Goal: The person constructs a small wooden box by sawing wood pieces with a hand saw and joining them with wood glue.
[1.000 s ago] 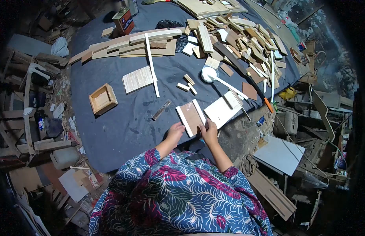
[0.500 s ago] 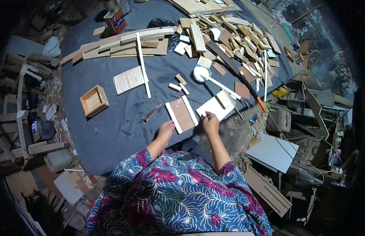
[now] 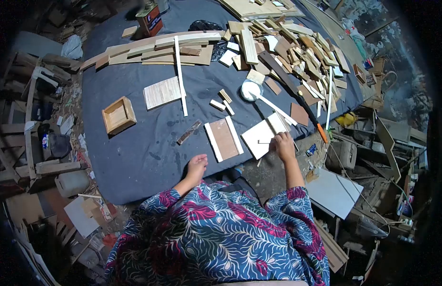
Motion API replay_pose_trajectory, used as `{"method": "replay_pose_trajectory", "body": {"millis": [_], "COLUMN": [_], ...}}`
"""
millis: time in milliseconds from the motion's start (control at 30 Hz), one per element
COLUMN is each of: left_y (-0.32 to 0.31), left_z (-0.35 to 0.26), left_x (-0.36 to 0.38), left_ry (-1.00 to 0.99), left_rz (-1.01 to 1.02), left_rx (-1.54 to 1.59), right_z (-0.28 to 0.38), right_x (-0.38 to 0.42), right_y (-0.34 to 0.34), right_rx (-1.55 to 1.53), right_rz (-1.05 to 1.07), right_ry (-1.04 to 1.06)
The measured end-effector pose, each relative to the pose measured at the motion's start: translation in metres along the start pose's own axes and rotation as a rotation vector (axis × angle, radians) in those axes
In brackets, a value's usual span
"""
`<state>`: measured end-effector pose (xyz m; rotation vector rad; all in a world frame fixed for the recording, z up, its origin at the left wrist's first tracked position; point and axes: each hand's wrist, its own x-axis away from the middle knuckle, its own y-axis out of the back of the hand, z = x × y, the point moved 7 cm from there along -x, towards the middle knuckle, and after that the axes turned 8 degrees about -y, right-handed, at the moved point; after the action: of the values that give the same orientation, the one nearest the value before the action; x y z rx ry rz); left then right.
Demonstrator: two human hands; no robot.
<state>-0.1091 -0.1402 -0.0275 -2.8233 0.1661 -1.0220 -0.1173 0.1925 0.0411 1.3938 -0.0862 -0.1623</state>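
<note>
Near the table's front edge, my left hand [image 3: 197,167] is loosely open and empty, apart from the brown panel [image 3: 224,139] with white strips along two sides. My right hand [image 3: 284,144] is at the right side of a white board [image 3: 259,136], fingers pinched on a thin dark stick [image 3: 265,142] that points left over the board. The hand hides the stick's other end. Behind the board is a round container of white paste [image 3: 251,89], with a pale strip [image 3: 277,110] reaching from it toward the board's far corner. Small wood blocks [image 3: 224,101] lie behind the brown panel.
An open wooden box [image 3: 119,116], a striped board [image 3: 162,93] and a long thin strip [image 3: 181,76] lie at left. Offcuts [image 3: 297,52] are heaped at the back right beside an orange-handled saw [image 3: 321,133]. A can [image 3: 149,20] stands at the back left.
My right hand has moved right and slightly up, and now holds the thin stick. My left hand has drawn away from the brown panel. The whole view has shifted slightly.
</note>
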Motion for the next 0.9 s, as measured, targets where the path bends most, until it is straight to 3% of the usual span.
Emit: {"method": "replay_pose_trajectory", "body": {"millis": [100, 233, 300, 400, 567, 700, 800, 833, 900], "left_y": [-0.004, -0.011, -0.012, -0.007, 0.028, 0.103, 0.209, 0.243, 0.303], "left_z": [-0.001, -0.012, -0.014, -0.018, -0.06, -0.093, -0.128, -0.171, -0.182], "left_x": [-0.005, -0.016, -0.021, -0.026, -0.02, -0.032, -0.036, -0.006, -0.026], "left_ry": [-0.094, -0.315, -0.251, -0.42, -0.584, -0.69, -0.937, -0.804, -0.667], "left_rz": [-0.022, -0.036, -0.007, -0.182, -0.43, -0.786, -1.224, -1.313, -1.219], "left_rx": [0.011, -0.038, -0.231, -0.213, -0.097, 0.124, 0.164, 0.183, 0.169], "right_z": [-0.002, 0.013, 0.043, 0.041, 0.032, 0.022, 0.022, 0.024, 0.032], "right_x": [-0.006, 0.001, 0.002, -0.003, -0.012, -0.012, -0.006, -0.005, -0.002], "right_y": [0.0, -0.029, -0.007, -0.007, -0.018, -0.022, -0.023, -0.024, -0.02], "right_rx": [-0.222, -0.842, -0.784, -0.409, -0.234, -0.251, -0.395, -0.418, -0.409], "right_rz": [0.158, 0.173, 0.062, -0.166, -0.161, -0.164, -0.142, -0.164, -0.185], "right_ry": [-0.154, -0.213, -0.192, -0.075, -0.105, -0.153, -0.189, -0.17, -0.131]}}
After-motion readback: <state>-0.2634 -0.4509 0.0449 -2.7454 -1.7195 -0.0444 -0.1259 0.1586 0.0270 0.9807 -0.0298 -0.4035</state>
